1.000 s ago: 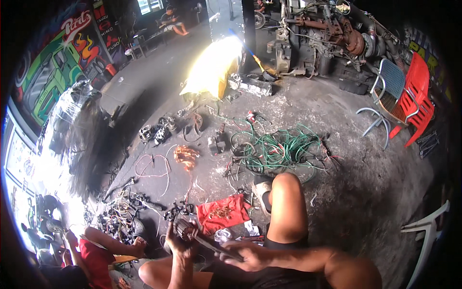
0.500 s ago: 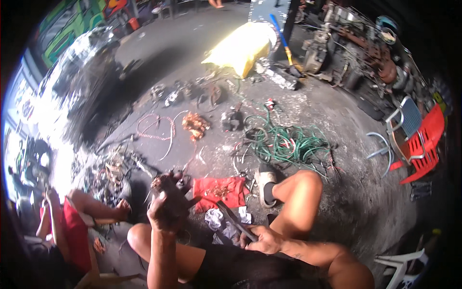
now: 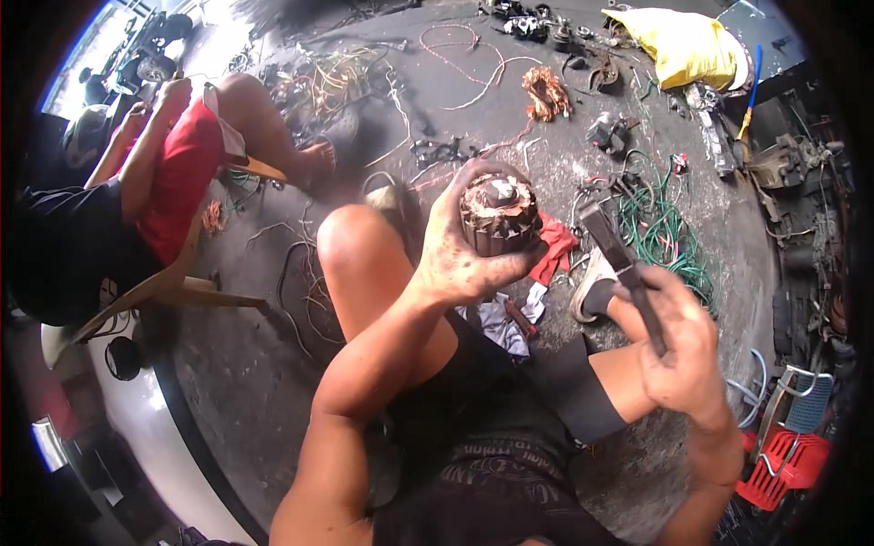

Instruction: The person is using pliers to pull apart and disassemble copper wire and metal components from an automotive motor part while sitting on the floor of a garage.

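My left hand [image 3: 460, 259] is wrapped round a motor armature [image 3: 496, 232], a dark slotted cylinder with coppery windings and a pale shaft end facing up. Just to its right, my right hand [image 3: 678, 346] grips a dark, flat, bar-like metal tool [image 3: 614, 241], tilted with its broad end up and to the left. The tool and the armature are apart. Behind and below the armature, a red cloth [image 3: 553, 253] lies on the floor, partly hidden by my hand. Crumpled white cloth [image 3: 496, 326] lies between my legs.
A tangle of green wire [image 3: 660, 227] lies to the right, with a copper wire bundle [image 3: 544, 94] farther off. At left, another person in red shorts [image 3: 187, 182] sits on a chair. A yellow sack [image 3: 683, 45] and machine parts [image 3: 787, 164] stand at far right, a red chair [image 3: 783, 469] nearer.
My view has swung left and down. My left hand has brought the armature up with its end in clear view, and my right hand has raised the tool beside it.
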Action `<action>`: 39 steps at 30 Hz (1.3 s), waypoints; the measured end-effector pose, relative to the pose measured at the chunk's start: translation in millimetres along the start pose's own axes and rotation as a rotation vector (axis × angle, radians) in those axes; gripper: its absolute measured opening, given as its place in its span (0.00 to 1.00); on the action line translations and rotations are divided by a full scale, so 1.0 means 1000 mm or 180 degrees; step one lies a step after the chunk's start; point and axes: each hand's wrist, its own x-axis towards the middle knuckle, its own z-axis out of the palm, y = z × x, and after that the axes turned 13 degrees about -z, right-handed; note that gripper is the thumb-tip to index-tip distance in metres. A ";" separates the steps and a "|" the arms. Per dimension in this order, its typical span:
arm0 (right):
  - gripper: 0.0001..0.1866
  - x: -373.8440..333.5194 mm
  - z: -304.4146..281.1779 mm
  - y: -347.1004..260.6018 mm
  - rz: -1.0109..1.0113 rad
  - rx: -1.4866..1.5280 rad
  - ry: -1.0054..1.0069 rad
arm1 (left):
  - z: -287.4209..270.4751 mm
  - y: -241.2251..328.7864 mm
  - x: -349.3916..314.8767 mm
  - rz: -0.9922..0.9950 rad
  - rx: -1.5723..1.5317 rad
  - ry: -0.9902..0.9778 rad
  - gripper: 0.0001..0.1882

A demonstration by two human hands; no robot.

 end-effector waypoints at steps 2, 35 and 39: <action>0.26 0.012 -0.009 -0.009 0.0074 -0.0086 -0.0079 | -0.006 -0.003 -0.002 0.0246 0.0257 0.0150 0.30; 0.23 0.046 -0.061 -0.061 -0.0439 -0.1067 -0.0923 | -0.006 0.028 -0.008 -0.0472 -0.0811 -0.0622 0.29; 0.24 0.044 -0.063 -0.060 -0.0403 -0.1045 -0.0930 | -0.005 0.028 -0.009 -0.0660 -0.0884 -0.0649 0.29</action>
